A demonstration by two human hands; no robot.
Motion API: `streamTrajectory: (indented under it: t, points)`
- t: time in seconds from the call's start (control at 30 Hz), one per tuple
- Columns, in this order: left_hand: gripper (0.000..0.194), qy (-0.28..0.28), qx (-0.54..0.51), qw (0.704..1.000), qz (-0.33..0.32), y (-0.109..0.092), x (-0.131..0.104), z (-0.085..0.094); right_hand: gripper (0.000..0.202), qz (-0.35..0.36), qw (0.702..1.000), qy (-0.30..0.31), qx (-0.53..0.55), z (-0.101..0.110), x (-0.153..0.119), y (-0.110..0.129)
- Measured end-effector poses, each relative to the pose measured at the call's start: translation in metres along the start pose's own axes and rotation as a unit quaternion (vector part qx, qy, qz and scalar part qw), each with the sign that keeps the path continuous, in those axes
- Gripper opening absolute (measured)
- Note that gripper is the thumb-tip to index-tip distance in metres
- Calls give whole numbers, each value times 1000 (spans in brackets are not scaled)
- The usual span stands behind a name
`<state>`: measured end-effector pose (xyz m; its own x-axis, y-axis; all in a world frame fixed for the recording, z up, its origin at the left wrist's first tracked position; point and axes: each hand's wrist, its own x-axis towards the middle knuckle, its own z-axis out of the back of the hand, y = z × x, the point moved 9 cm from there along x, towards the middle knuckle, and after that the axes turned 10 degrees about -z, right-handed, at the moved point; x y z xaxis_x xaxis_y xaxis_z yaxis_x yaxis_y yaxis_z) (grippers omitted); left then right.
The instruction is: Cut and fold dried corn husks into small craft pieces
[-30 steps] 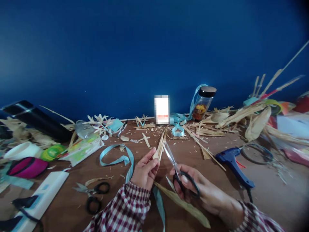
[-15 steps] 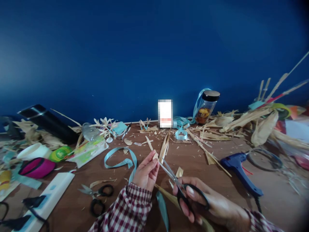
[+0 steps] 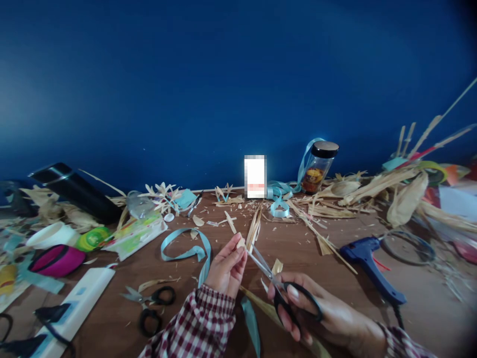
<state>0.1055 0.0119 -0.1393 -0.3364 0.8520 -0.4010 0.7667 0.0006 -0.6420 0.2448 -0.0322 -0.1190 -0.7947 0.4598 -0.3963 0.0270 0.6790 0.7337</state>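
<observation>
Between thumb and fingers, my left hand point(image 3: 227, 263) pinches a strip of dried corn husk point(image 3: 240, 242); only a small pale part shows at the fingertips. In my right hand point(image 3: 316, 308) is a pair of black-handled scissors point(image 3: 271, 274), fingers through the loops. Its blades are slightly apart and point up and left, with the tips close beside the strip. Behind my hands, a bundle of narrow husk strips point(image 3: 255, 226) lies on the brown table. A light blue ribbon point(image 3: 204, 243) curls left of my left hand.
A second pair of scissors point(image 3: 147, 301) and a white power strip point(image 3: 80, 303) lie left. At right rests a blue glue gun point(image 3: 374, 266) with its cord. A lidded jar point(image 3: 316, 169), a black tumbler point(image 3: 74, 191) and piled husks point(image 3: 387, 189) line the wall side.
Hardly anything differs: the husk strip and my left fingertips have shifted slightly. The scissors stay at nearly the same place with blades still apart.
</observation>
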Motion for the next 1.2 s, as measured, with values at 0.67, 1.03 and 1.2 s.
streamTrajectory:
  t: [0.67, 1.03, 1.2]
  points:
    - [36, 19, 21, 995, -94, -2, 0, 3, 48, 10, 999, -39, -6, 1, -1, 7]
    - [36, 22, 26, 994, -104, -5, -1, 1, 44, 22, 999, -36, -7, 2, -2, 9]
    - [37, 17, 28, 994, -107, -6, -2, 1, 43, 18, 999, -29, -2, 0, -2, 9]
